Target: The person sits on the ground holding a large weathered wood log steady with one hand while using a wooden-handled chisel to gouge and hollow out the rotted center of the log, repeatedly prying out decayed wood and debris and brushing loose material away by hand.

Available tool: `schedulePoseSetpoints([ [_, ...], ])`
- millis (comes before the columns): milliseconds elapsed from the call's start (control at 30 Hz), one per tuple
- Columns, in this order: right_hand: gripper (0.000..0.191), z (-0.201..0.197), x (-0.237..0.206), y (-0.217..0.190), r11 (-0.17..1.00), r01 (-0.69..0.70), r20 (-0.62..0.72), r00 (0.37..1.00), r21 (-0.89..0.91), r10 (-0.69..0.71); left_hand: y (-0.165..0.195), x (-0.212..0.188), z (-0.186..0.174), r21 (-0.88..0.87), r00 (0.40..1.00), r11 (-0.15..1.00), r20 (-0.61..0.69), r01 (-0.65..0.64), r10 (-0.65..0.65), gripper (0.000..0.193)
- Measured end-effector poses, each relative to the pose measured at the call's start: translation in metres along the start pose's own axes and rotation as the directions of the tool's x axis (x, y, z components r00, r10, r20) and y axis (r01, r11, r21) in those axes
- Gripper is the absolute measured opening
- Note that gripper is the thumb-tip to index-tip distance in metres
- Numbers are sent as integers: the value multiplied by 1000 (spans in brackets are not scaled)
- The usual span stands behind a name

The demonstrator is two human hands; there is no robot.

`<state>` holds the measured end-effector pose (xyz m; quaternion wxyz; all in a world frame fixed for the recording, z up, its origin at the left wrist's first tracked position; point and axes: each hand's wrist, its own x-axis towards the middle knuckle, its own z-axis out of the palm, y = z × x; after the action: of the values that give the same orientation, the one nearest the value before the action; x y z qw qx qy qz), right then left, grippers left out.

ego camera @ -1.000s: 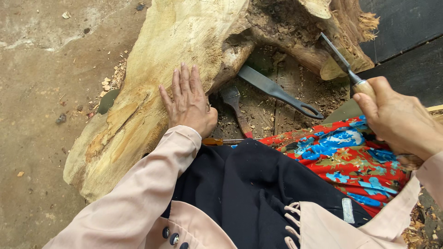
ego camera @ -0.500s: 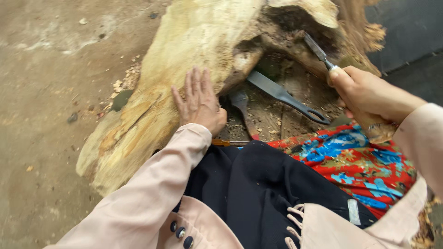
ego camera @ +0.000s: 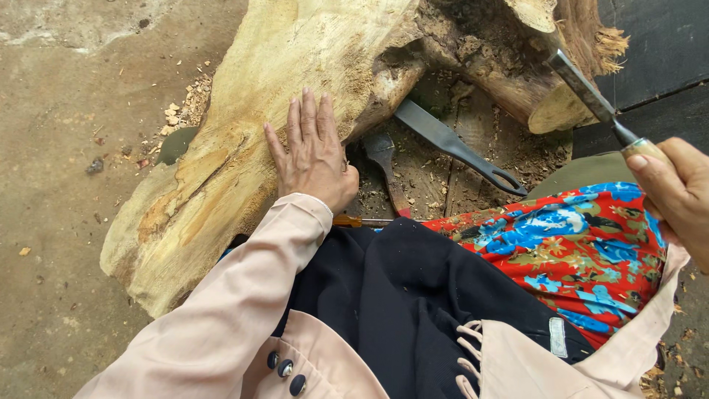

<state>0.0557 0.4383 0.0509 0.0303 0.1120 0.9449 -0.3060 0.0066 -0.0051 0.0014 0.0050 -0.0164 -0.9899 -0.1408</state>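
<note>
A large pale log point(ego camera: 244, 148) with stripped bark lies across the ground in front of me. My left hand point(ego camera: 314, 151) rests flat on its side, fingers spread, holding nothing. At the right edge my right hand point(ego camera: 676, 196) grips the wooden handle of a chisel point(ego camera: 591, 96). The chisel's metal blade points up and left, with its tip at the dark hollow point(ego camera: 480, 37) in the log's upper end. My lap is covered by black cloth point(ego camera: 399, 295) and a red and blue patterned cloth point(ego camera: 583, 251).
A flat dark metal tool with a loop handle point(ego camera: 458, 148) lies on the wood-strewn ground under the log. A small hatchet-like tool point(ego camera: 384, 159) lies beside it. Wood chips point(ego camera: 181, 111) sit on the concrete at left. Dark boards point(ego camera: 657, 44) are at the upper right.
My right hand has drawn back to the right with the chisel. The left hand stays flat on the log. The view has shifted slightly.
</note>
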Motion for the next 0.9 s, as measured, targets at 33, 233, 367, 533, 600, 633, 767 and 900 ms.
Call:
schedulePoseSetpoints([
  [33,36,0,9,3,998,-8,-14,1000,-59,7,0,0,0,-2,1000,1000,3,-1,1,110],
  [233,36,3,35,-5,937,156,-58,981,-311,-183,-2,0,-1,-11,1000,1000,9,-1,1,111],
  [367,39,9,22,-23,928,-110,-29,994,-357,107,-1,-2,3,6,1000,1000,1,8,-8,110],
  [533,44,20,40,-74,700,182,0,968,-690,-252,-1,-3,6,-8,1000,1000,-9,5,-6,110],
  [600,45,26,58,-102,704,223,87,971,-675,-225,-2,0,4,-2,1000,1000,-12,15,-15,110],
  [633,45,29,68,-114,702,257,144,965,-664,-218,-2,1,3,12,1000,1000,-4,16,-16,110],
  [767,41,42,83,-120,916,-14,367,914,-402,175,-1,5,-3,5,999,1000,30,25,-25,110],
  [900,34,37,59,-63,915,-363,481,842,176,242,1,5,-7,-3,1000,1000,-7,7,-7,108],
])
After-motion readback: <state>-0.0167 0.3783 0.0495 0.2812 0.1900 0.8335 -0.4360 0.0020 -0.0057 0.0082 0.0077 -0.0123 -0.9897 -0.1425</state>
